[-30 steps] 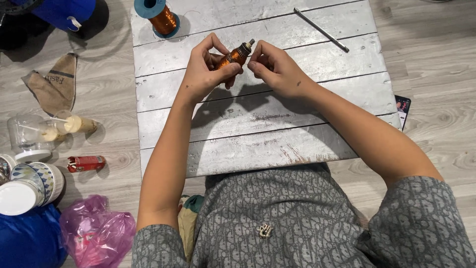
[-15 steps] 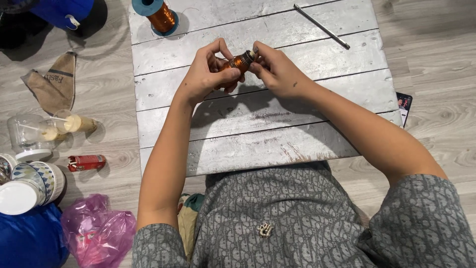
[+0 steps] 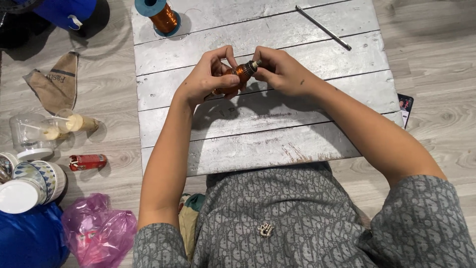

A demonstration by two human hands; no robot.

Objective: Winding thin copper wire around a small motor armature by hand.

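- Head view: left hand (image 3: 208, 79) & right hand (image 3: 280, 69) both pinch copper-wound coil (image 3: 242, 72) w/ fingertips (above board (image 3: 258, 144) centre).
- Copper wire spool (image 3: 161, 15) at board's far-left corner.

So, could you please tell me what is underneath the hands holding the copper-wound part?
Under the left hand, right hand and copper-wound part lies the grey plank board, shadowed. The part's lower end is covered.
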